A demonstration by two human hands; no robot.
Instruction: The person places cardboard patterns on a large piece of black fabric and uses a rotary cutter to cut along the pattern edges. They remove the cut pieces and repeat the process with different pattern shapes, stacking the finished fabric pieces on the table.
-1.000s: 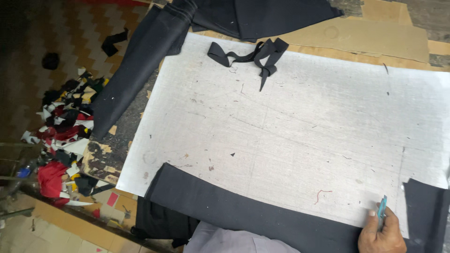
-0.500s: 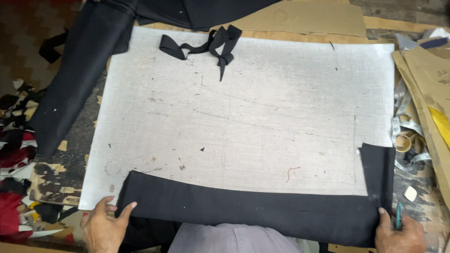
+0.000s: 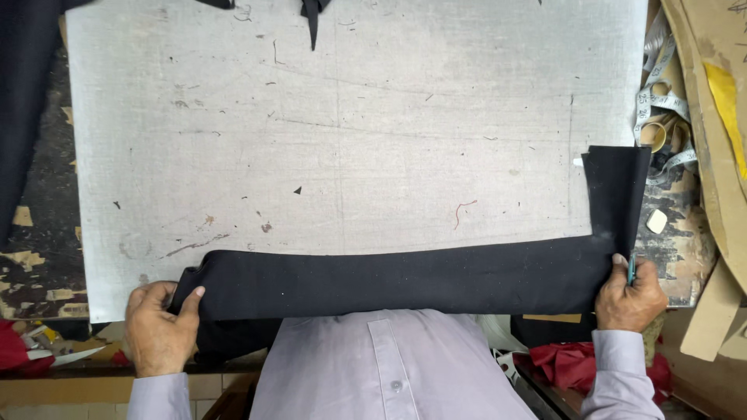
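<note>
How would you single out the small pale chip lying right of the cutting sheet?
Start at the large grey cutting sheet on the bench and move past the upturned end of the long black cloth strip. There, above the right hand, lies the small pale chip, flat and solid, unlike the curling measuring tape above.

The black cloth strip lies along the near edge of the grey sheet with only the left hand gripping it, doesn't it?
Not quite: in the head view both hands grip the black cloth strip, the left hand and the right hand, one at each end.
</note>
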